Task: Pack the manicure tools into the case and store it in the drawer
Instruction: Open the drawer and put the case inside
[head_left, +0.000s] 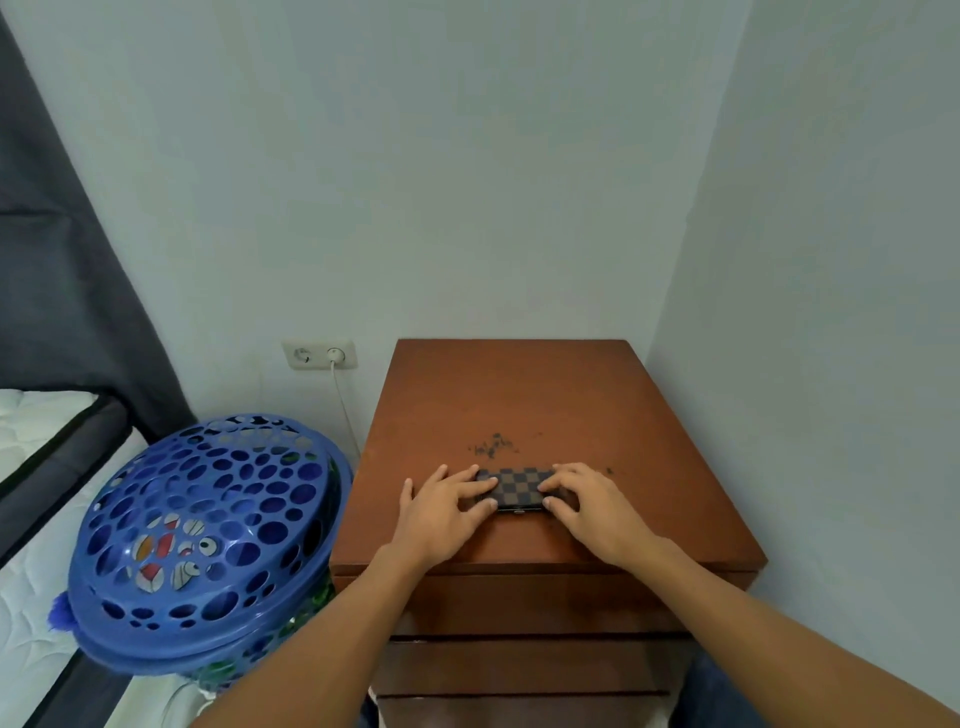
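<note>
A small checkered case (517, 488), brown and black, lies closed on top of the wooden dresser (519, 395) near its front edge. My left hand (449, 512) grips the case's left end with fingers on top and thumb at the front. My right hand (584, 506) holds the right end the same way. No manicure tools are visible outside the case. Below the top, the dresser's drawer fronts (530, 660) are closed.
A blue perforated laundry basket (202, 545) stands left of the dresser, touching its side. A wall socket (319, 355) with a white cable is behind it. A mattress (36, 519) lies at far left. The wall is close on the right.
</note>
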